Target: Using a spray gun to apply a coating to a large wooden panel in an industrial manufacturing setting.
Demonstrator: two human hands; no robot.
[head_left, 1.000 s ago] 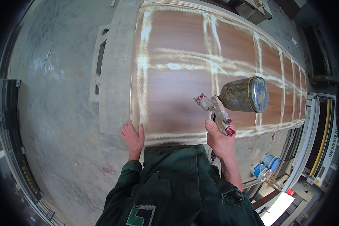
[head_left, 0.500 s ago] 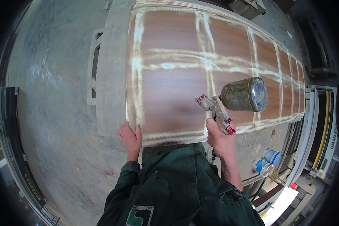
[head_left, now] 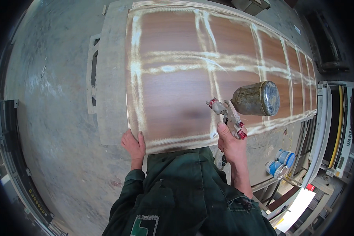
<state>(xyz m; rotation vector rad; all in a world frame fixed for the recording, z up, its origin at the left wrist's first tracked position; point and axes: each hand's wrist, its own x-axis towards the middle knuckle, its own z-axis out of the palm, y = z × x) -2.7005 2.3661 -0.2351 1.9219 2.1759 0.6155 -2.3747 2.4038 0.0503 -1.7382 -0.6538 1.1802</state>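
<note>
A long wood-brown panel (head_left: pixel 167 94) with pale, streaky bands crossing it in a grid lies in front of me. My left hand (head_left: pixel 134 146) grips its near left corner, thumb on the top face and fingers at the left edge. A spray gun (head_left: pixel 230 115) with red knobs is in my right hand (head_left: pixel 233 147), held above the panel's near edge. My fingers wrap its handle, partly hidden behind the hand. The gun's dirty metal cup (head_left: pixel 252 98) tilts to the right, and the nozzle points left.
More boards and a grey base (head_left: pixel 112 78) lie beneath the panel. Two blue-and-white buckets (head_left: pixel 278 168) stand on the floor at right. A machine with a yellow strip (head_left: pixel 336 124) is at far right, and a dark machine (head_left: pixel 17 157) lines the left side.
The panel and my left hand appear slightly farther left in the view. The spray gun has shifted slightly right over the panel; both hands keep their grips.
</note>
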